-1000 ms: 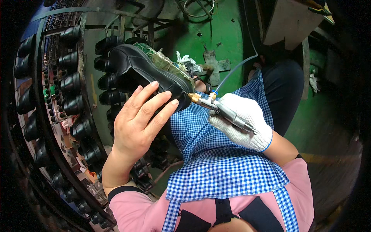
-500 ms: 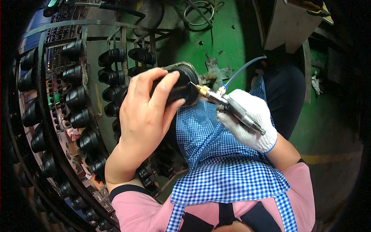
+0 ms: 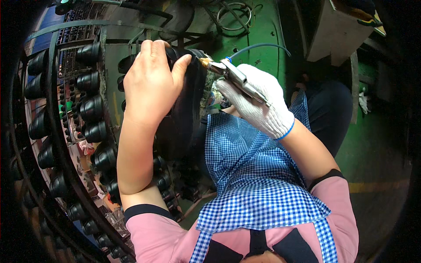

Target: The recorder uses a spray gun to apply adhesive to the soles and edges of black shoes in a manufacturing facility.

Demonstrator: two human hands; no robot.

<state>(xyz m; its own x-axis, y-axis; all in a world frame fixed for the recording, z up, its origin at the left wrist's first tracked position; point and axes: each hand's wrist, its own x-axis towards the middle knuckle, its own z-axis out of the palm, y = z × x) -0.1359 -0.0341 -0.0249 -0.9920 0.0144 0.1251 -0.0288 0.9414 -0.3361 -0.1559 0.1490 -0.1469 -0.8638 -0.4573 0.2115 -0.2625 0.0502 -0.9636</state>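
Note:
A black shoe (image 3: pixel 186 94) is held up in front of me, its toe end toward my lap. My bare left hand (image 3: pixel 153 81) grips it from the left and above, the thumb pressed on its upper edge; the other fingertips are partly hidden behind it. My right hand (image 3: pixel 256 98), in a white knitted glove, is closed around a small metal spray gun (image 3: pixel 239 79). The gun's brass nozzle (image 3: pixel 205 62) sits at the shoe's right edge; whether it touches, I cannot tell. A blue-grey hose (image 3: pixel 258 45) curves away from the gun.
Racks with several rows of black shoes (image 3: pixel 91 107) stand close on the left, behind dark metal bars (image 3: pixel 66 136). A pale wooden box-like stand (image 3: pixel 335 33) is at the far right. A coiled ring (image 3: pixel 234 17) lies on the green floor (image 3: pixel 263 33).
The shoe has turned, so its length now runs toward me. My left hand has moved up and left with it. My right hand and the spray gun have shifted up and left too.

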